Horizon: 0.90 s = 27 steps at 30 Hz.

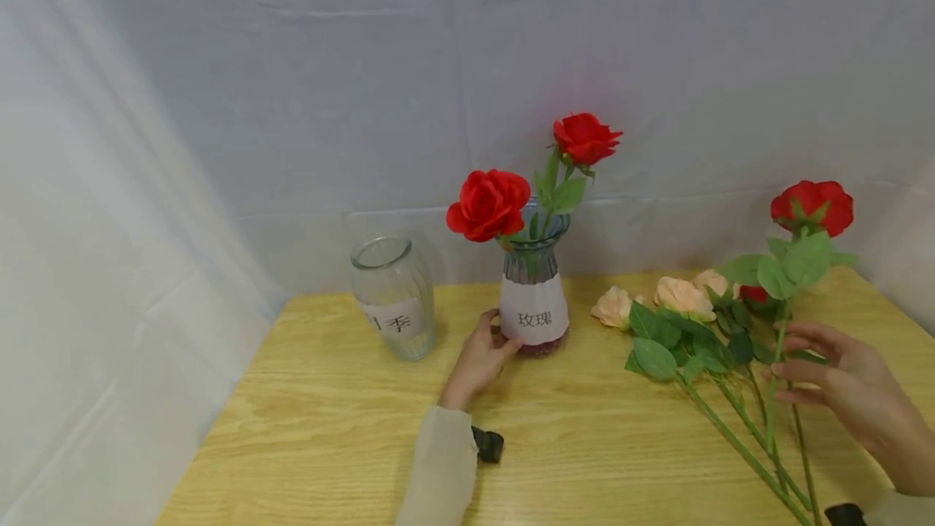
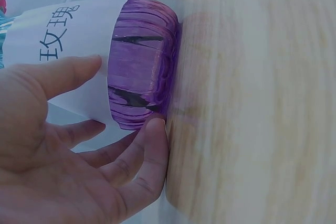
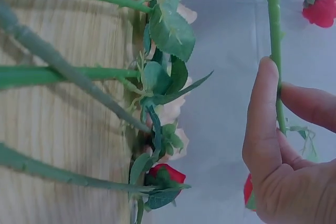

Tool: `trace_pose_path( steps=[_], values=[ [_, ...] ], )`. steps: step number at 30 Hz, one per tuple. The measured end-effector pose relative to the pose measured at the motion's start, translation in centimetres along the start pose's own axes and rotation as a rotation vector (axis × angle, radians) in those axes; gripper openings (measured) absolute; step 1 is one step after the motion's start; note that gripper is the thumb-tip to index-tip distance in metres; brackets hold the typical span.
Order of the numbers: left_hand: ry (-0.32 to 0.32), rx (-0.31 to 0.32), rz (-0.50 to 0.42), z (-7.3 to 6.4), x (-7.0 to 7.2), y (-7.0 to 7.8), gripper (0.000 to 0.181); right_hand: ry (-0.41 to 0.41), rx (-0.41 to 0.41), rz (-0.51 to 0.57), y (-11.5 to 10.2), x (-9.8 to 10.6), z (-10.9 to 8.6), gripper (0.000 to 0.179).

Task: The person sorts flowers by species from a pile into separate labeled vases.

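Observation:
My right hand [image 1: 850, 380] pinches the green stem [image 3: 274, 24] of a red rose [image 1: 814, 205] between thumb and fingers, with the bloom raised over the table's right side. The left hand [image 1: 482, 355] holds a ribbed glass vase [image 1: 533, 319] low on its left side. In the left wrist view its thumb lies on the vase's white paper label [image 2: 79, 32], while the other fingers reach beside the purple base [image 2: 139, 61]. Two red roses, one to the left [image 1: 489, 205] and one higher up [image 1: 587, 139], stand in this vase.
Left of the held vase stands a clear glass vase [image 1: 394, 299] with a paper label. Several peach flowers [image 1: 684, 299] and a red rose [image 1: 753, 294] lie on the wooden table [image 1: 329, 428] at right, stems toward the front edge. A pale cloth [image 1: 329, 104] hangs behind.

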<state>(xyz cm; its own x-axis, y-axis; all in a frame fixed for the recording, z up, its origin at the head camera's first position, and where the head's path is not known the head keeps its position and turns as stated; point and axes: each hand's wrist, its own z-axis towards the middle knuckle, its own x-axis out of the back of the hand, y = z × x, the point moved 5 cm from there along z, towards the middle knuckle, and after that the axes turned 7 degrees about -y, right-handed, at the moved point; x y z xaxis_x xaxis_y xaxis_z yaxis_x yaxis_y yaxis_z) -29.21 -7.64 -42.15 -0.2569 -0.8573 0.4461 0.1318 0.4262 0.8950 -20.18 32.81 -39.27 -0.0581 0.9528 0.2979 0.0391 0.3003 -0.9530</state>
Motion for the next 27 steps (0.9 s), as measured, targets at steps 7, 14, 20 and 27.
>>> trace_pose_path(
  steps=[7,14,20,27],
  values=[
    [0.002,-0.012,0.001,0.0,-0.1,0.1,0.059,-0.002,0.076,0.276,-0.2,-0.2,0.0,0.043],
    [0.004,-0.015,0.009,0.1,-0.1,-0.1,0.059,0.038,0.128,0.296,-1.4,-0.4,0.4,0.043],
    [0.008,-0.013,0.013,0.1,0.0,0.0,0.059,0.058,0.147,0.341,-1.6,-0.7,0.7,0.049],
    [0.009,-0.003,0.008,0.1,0.0,-0.1,0.06,0.042,0.214,0.354,-2.4,-0.9,1.2,0.044]
  ],
)
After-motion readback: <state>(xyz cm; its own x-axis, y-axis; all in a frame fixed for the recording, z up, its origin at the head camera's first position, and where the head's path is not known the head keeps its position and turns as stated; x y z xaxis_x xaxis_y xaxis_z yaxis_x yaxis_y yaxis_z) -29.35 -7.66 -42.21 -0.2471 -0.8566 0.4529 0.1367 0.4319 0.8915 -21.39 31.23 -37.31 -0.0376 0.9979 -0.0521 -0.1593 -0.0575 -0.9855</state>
